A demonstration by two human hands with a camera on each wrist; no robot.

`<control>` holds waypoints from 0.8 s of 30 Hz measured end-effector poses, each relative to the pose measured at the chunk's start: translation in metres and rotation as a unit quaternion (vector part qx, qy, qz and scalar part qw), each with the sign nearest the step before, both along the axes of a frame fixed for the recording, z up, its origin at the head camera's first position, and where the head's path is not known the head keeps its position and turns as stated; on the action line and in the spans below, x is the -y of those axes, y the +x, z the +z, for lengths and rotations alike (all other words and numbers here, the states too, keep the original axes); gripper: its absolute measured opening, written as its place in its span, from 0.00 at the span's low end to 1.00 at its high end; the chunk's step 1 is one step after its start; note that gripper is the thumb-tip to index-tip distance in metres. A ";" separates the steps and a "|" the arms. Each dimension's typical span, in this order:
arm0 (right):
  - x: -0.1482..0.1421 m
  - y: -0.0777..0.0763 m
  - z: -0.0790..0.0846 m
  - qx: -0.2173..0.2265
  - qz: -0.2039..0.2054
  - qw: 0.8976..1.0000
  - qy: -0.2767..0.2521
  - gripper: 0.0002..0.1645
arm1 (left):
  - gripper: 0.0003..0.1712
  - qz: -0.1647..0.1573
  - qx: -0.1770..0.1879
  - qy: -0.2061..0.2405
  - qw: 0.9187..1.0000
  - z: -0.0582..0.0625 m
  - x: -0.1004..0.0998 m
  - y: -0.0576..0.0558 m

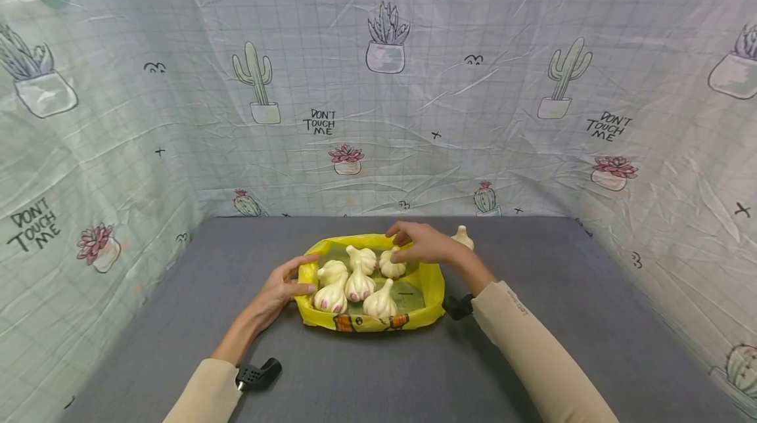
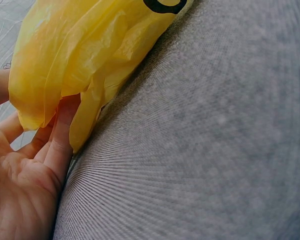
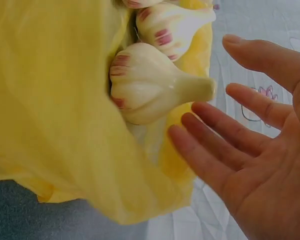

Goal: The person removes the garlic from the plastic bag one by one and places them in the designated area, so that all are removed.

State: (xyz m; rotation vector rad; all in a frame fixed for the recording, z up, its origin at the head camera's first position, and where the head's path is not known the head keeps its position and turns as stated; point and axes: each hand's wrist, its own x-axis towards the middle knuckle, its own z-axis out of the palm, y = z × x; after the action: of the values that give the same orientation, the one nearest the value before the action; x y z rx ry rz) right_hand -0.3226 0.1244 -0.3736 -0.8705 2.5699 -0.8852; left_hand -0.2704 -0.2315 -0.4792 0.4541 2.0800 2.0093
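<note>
White garlic bulbs, several with purple streaks, lie in a low yellow plastic bag (image 1: pixel 434 285) with its mouth spread wide. My left hand (image 1: pixel 275 291) is at the bag's left end, its fingertips touching the yellow rim. In the left wrist view, fingers (image 2: pixel 60 145) reach partly behind the yellow folds. Above the bag's back right part is my right hand (image 1: pixel 426 244), close over a garlic bulb (image 1: pixel 392 264). The right wrist view shows its fingers (image 3: pixel 210 140) spread and holding nothing, near the stem of another garlic bulb (image 3: pixel 145 85).
One more garlic bulb (image 1: pixel 463 237) lies outside the bag, behind the right wrist. The grey tabletop (image 1: pixel 367 377) ends at a hanging sheet (image 1: pixel 414 134) printed with cactus drawings, which encloses the back and both sides.
</note>
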 end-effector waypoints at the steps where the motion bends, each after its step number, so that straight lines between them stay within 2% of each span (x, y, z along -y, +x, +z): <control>1: 0.001 0.000 0.001 0.003 0.005 1.000 0.006 0.32 | 0.42 0.000 0.000 0.000 1.000 0.000 0.000 0.000; 7: 0.010 -0.003 0.003 0.029 0.027 0.998 0.054 0.34 | 0.42 0.003 0.003 -0.004 1.000 -0.001 0.001 -0.001; 14: 0.015 -0.009 0.004 0.046 0.026 0.995 0.085 0.32 | 0.42 0.002 -0.002 -0.008 1.000 0.000 0.000 -0.002; 24: 0.017 -0.016 -0.013 0.057 0.033 0.993 0.100 0.29 | 0.41 0.005 0.001 -0.011 1.000 0.001 0.000 0.000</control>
State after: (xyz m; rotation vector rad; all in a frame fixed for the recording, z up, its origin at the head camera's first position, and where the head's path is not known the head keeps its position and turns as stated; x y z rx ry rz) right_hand -0.3389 0.1072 -0.3862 -0.8159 2.4657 -0.6262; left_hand -0.2699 -0.2319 -0.4781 0.4374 2.1045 1.9907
